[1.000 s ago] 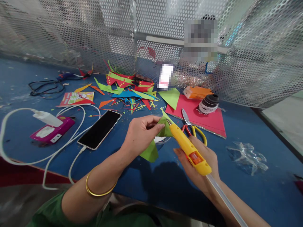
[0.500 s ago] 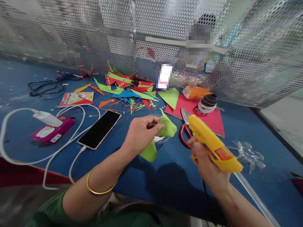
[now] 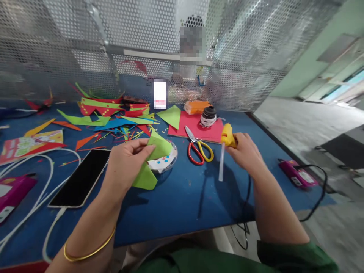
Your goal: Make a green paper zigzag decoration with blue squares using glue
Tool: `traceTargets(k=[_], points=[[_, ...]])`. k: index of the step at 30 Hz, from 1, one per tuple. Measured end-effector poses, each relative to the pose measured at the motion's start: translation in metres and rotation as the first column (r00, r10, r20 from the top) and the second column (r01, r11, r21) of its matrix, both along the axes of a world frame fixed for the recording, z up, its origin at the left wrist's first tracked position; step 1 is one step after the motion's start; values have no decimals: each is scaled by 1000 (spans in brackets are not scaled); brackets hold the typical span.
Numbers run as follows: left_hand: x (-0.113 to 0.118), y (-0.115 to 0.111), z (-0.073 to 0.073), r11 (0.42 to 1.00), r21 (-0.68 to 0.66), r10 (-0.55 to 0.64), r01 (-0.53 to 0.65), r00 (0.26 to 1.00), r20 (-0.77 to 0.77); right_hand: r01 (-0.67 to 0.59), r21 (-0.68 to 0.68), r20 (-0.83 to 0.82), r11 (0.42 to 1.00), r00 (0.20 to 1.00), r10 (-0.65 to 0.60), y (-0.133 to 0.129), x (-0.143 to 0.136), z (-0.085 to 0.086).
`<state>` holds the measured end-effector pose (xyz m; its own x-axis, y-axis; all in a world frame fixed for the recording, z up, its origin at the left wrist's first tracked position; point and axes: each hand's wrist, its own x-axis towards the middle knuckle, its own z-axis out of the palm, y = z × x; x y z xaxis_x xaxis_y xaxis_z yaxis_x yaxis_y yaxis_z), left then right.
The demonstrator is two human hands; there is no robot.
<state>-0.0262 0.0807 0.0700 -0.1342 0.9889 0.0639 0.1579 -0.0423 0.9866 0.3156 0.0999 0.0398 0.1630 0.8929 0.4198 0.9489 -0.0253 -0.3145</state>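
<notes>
Though foreshortened, the glue gun apparently points away

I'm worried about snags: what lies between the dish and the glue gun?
In the head view, the scissors lie between the dish and glue gun.

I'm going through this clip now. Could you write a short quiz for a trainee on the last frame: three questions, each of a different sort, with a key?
1. Short answer: What is the left hand holding?
2. True or false: Both handles of the scissors are the same colour.
3. Fill in the blank: The yellow glue gun is in the ____ hand.

Key
1. Green paper, pinched between thumb and fingers.
2. False: one handle is red, the other yellow.
3. Right: the right hand is around its grip, though the grip is partly hidden.
</notes>
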Motion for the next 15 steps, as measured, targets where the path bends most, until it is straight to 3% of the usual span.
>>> traceTargets(k=[2, 5, 12, 15], points=[[-2, 0, 3, 1000, 5, 12, -12, 1000, 20, 72, -51, 136, 996, 989, -65, -11, 31, 1], [-8, -2, 6, 996, 52, 68, -69, 997, 25, 62, -108, 155, 992, 987, -45, -27, 61, 3], [-22, -5, 6, 970, 203, 158, -136, 982, -100, 32, -216, 204, 976, 979, 13, -34, 84, -13], [-26, -6, 1, 966, 206, 185, -158, 975, -120, 31, -158, 309, 987, 951, 20, -41, 89, -10]])
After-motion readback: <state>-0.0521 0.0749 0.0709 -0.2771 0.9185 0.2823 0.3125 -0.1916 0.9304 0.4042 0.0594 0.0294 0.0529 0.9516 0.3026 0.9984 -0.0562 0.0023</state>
